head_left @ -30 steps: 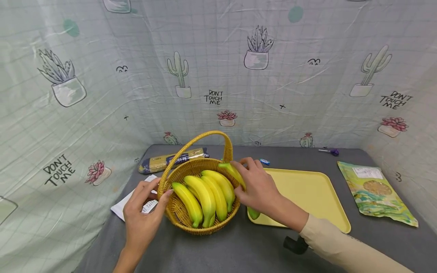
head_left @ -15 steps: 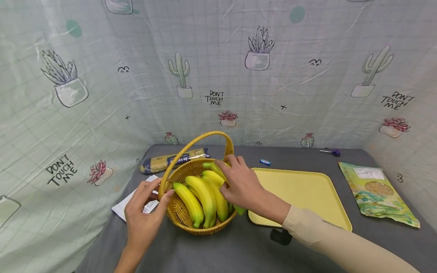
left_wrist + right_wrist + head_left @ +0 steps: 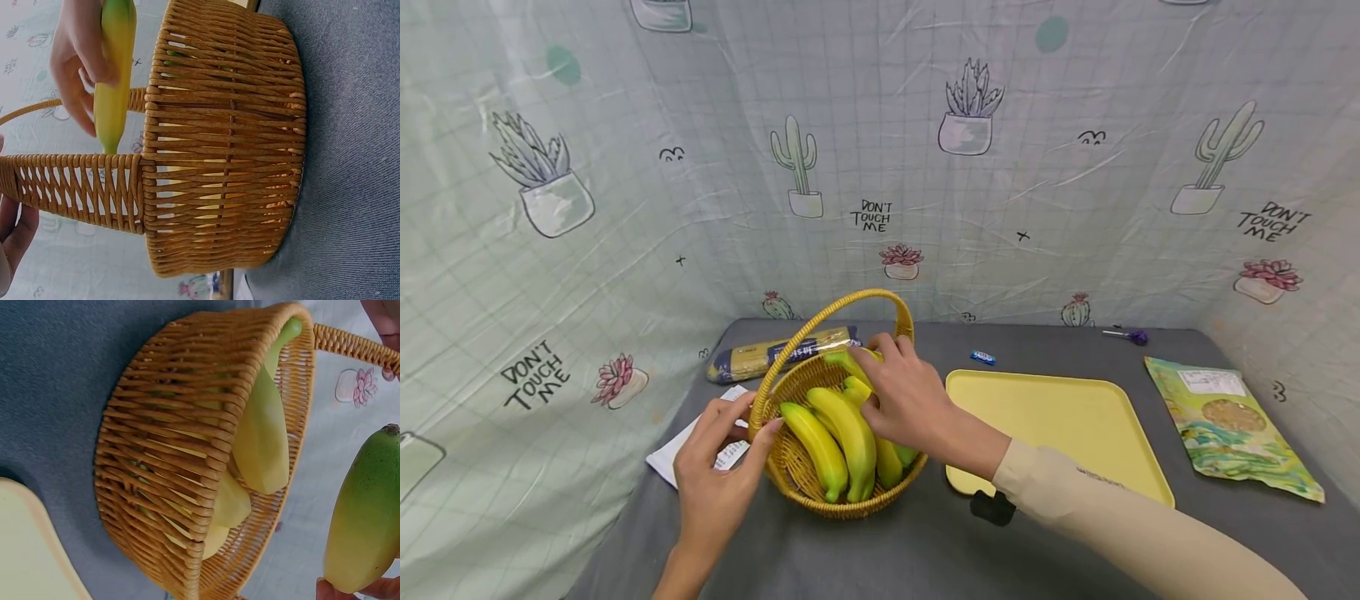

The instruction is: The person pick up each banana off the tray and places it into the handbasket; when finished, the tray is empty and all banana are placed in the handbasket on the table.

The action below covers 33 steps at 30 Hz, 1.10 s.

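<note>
A wicker basket [image 3: 820,492] with a hoop handle stands on the grey table and holds several yellow bananas [image 3: 838,433]. My right hand [image 3: 904,398] grips one more banana [image 3: 848,363], yellow with a green end, just above those in the basket. The left wrist view shows that banana [image 3: 116,81] above the basket wall [image 3: 231,144]. It also appears in the right wrist view as the held banana [image 3: 365,512], beside the basket [image 3: 169,462]. My left hand [image 3: 718,454] holds the basket's left rim by the handle's foot, thumb on the rim.
A yellow tray [image 3: 1075,417] lies right of the basket. A spaghetti packet [image 3: 775,354] lies behind it and a white paper [image 3: 685,450] under my left hand. A snack bag [image 3: 1225,425] sits far right. Patterned cloth walls the table.
My right hand has carried the banana leftward from the tray's edge to over the basket, lower onto the others. The left hand has stayed on the rim.
</note>
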Motion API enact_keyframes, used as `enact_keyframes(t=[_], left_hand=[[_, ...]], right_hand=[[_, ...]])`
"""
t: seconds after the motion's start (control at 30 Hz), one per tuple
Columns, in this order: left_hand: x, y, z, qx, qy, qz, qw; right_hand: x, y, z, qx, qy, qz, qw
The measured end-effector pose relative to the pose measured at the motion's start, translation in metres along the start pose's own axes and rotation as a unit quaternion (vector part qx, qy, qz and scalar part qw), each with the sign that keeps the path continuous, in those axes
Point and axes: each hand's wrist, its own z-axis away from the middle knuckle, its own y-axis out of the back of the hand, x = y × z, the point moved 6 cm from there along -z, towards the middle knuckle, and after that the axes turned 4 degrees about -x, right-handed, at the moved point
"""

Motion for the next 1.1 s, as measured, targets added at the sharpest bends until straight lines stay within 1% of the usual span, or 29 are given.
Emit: enact_keyframes(t=[0.2, 0.47, 0.63, 0.83, 1.0, 1.1], left_hand=[[0.001, 0.0, 0.0, 0.003, -0.004, 0.002, 1.0], [0.001, 0.0, 0.0, 0.004, 0.001, 0.001, 1.0], [0.001, 0.0, 0.0, 0.0, 0.004, -0.002, 1.0], [0.001, 0.0, -0.001, 0.0, 0.003, -0.004, 1.0], [0.001, -0.001, -0.001, 0.0, -0.005, 0.003, 1.0], [0.0, -0.002, -0.001, 0.002, -0.011, 0.003, 0.9999]], right_hand=[[0.001, -0.007, -0.01, -0.004, 0.001, 0.018, 1.0], [0.005, -0.024, -0.013, -0.04, -0.004, 0.034, 0.999], [0.008, -0.031, -0.013, -0.054, -0.005, 0.047, 0.997], [0.012, -0.036, -0.013, -0.051, -0.003, 0.05, 0.997], [0.013, -0.04, -0.012, -0.05, 0.001, 0.077, 0.996], [0.013, -0.04, -0.012, -0.041, 0.009, 0.086, 0.995]])
